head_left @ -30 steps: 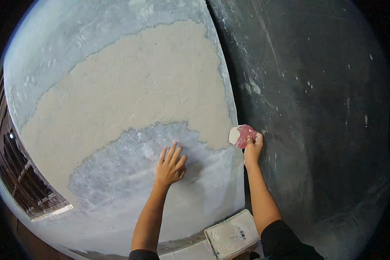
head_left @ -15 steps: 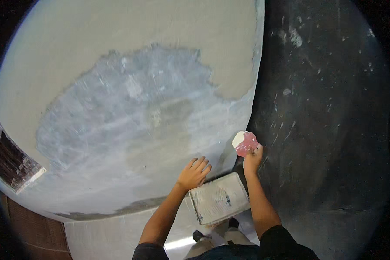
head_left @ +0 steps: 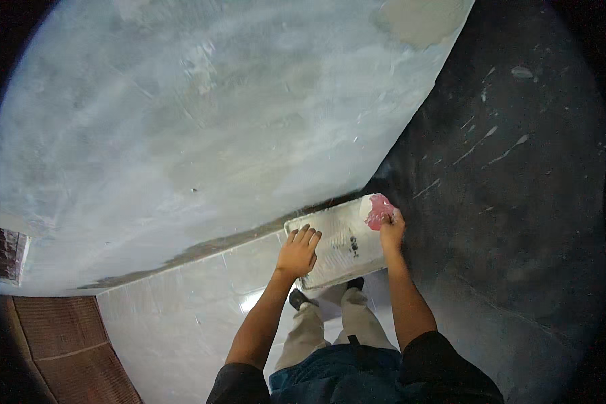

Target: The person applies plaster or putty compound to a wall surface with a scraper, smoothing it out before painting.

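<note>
My right hand grips a pink putty scraper with white paste on its left side. The scraper is over the far right corner of a shallow rectangular tray; whether they touch, I cannot tell. Whitish paste with a few dark marks covers the inside of the tray. At the tray's left edge is my left hand, its fingers stretched out and overlapping the rim. Whether it rests on the tray or hovers there does not show.
A pale, smeared wall rises in front, with a beige patch near its right edge. A dark, white-spattered wall stands at right. Light floor, a brown woven panel and a small barred opening lie leftward.
The view has tilted down, showing more floor and my legs. My right hand has brought the scraper from beside the wall's corner to over the tray. The left hand now overlaps the tray's left edge.
</note>
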